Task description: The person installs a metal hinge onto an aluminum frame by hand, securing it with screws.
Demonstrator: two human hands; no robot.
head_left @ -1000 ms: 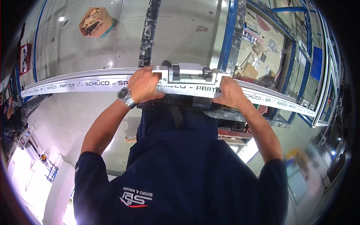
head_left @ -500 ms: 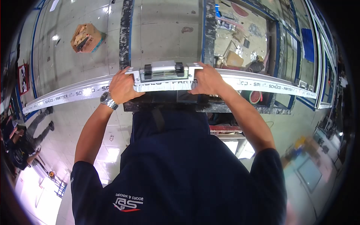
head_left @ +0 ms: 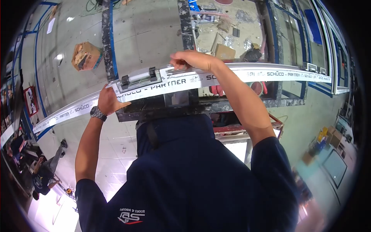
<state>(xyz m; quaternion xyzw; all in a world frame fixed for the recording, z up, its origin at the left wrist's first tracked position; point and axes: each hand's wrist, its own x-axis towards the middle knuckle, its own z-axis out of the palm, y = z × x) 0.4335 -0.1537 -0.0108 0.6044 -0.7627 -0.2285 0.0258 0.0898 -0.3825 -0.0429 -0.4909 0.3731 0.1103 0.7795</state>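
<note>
A long silver aluminium profile (head_left: 239, 75) wrapped in white film printed "SCHÜCO - PARTNER" runs across the view from lower left to upper right. A metal fitting with black clamps (head_left: 137, 77) sits on top of it near the middle. My left hand (head_left: 108, 101) grips the profile just left of the fitting; a watch is on that wrist. My right hand (head_left: 193, 60) holds the profile's top edge right of the fitting. Below the profile lies a dark work stand (head_left: 158, 108).
A cardboard box (head_left: 85, 55) sits on the tiled floor at upper left. Blue-edged frames (head_left: 106, 34) lie on the floor, with clutter (head_left: 224, 50) behind the profile. Window frames (head_left: 340, 73) lean at right. Other people (head_left: 42, 174) crouch at lower left.
The profile has tilted, its left end lower. The fitting now sits further left. My right hand has risen to the top edge and my left hand has dropped lower and left.
</note>
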